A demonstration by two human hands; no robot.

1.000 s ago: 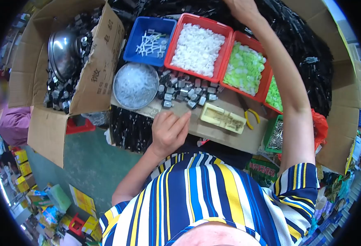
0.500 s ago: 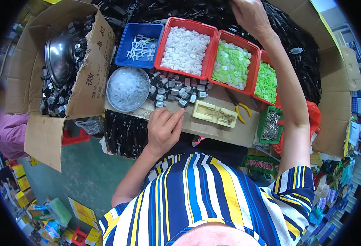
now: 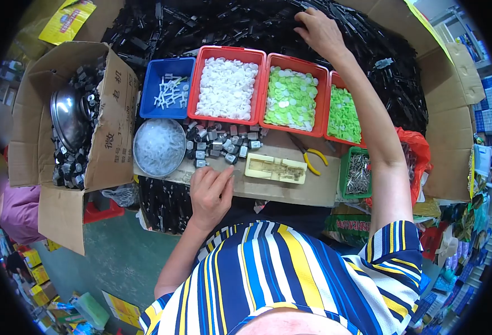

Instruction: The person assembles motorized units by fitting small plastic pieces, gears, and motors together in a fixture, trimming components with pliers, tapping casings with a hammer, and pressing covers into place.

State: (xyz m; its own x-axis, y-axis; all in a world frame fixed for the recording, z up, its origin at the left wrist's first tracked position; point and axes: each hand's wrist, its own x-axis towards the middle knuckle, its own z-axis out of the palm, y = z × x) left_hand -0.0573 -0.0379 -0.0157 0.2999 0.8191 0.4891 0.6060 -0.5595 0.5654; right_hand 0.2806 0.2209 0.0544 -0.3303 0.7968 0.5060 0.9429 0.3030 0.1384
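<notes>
My left hand [image 3: 209, 194] is closed at the board's front edge, its fingertips pinched near the small silver-and-black motors [image 3: 218, 145]; what they hold, if anything, is too small to name. To its right lies a cream plastic block [image 3: 275, 168] with a recessed slot. My right hand [image 3: 318, 32] reaches over the far heap of black plastic parts [image 3: 223, 28], with fingers bent and thumb apart; nothing shows between them. Yellow-handled pliers [image 3: 314, 159] rest right of the block.
A blue bin [image 3: 144, 94], a red bin of white discs [image 3: 226, 86] and two red bins of green discs [image 3: 292, 99] form a row. Nearby are a clear bowl [image 3: 159, 148], a green tray of metal pins [image 3: 359, 173] and a cardboard box [image 3: 117, 120]. A person's purple sleeve [image 3: 22, 215] shows left.
The view has shifted, so the bins appear lower and farther left. My right hand now shows fully over the black parts, its fingers bent. My left hand keeps its pinch beside the motors.
</notes>
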